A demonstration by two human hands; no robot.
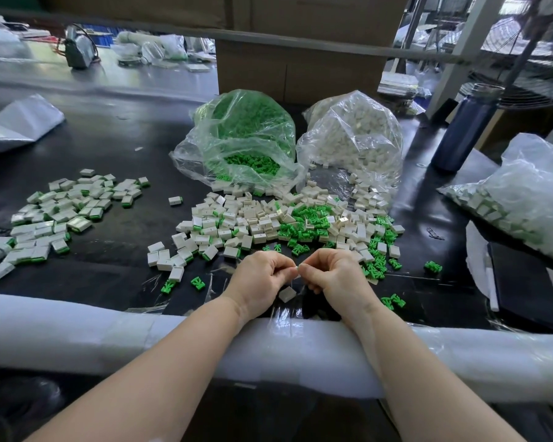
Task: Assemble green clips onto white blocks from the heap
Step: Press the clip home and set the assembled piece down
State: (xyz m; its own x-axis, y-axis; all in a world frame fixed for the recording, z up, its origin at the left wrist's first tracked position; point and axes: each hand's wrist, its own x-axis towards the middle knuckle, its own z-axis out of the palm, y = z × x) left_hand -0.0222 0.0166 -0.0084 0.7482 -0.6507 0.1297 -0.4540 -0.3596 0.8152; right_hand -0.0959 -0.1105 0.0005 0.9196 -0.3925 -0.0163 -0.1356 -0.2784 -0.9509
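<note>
Running along the near side of the black table, a padded white edge roll is crossed by both forearms. Open dark surface is left between roll and mixed heap. Behind it, a bag of green clips and a bag of white blocks are seen. A small white piece is pinched between left hand and right hand, fingers curled.

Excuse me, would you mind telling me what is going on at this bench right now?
A person is fitting parts together. Both hands, left hand and right hand, pinch a small white piece between their fingertips, just in front of the mixed heap. Finished blocks lie to the left. One white block sits below the hands.
</note>
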